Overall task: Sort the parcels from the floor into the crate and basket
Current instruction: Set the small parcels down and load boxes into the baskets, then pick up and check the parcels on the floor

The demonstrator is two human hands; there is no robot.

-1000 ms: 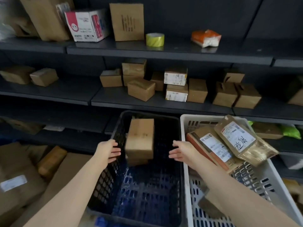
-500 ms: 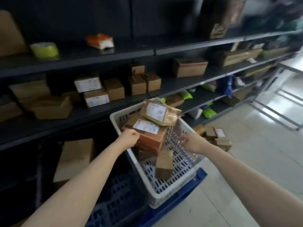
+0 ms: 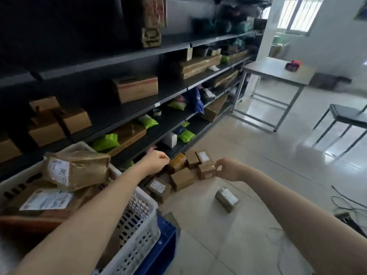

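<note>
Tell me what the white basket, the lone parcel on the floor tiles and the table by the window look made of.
White basket: moulded plastic, matt, its walls a grid of holes.
Lone parcel: probably cardboard under glossy clear tape; it shines greyish.
Table: likely metal, smooth pale top on thin grey legs.

**Materials and surface finishes**

Floor point(image 3: 248, 245): glossy, reflective pale tile. Crate point(image 3: 139, 225): smooth white perforated plastic. Cardboard parcels point(image 3: 181, 178): matt brown card. Taped parcel point(image 3: 226, 197): shiny wrapping tape. Shelving point(image 3: 123, 114): matt dark metal. Table point(image 3: 278, 72): smooth grey metal. Green pouches point(image 3: 106, 141): glossy plastic film.
</note>
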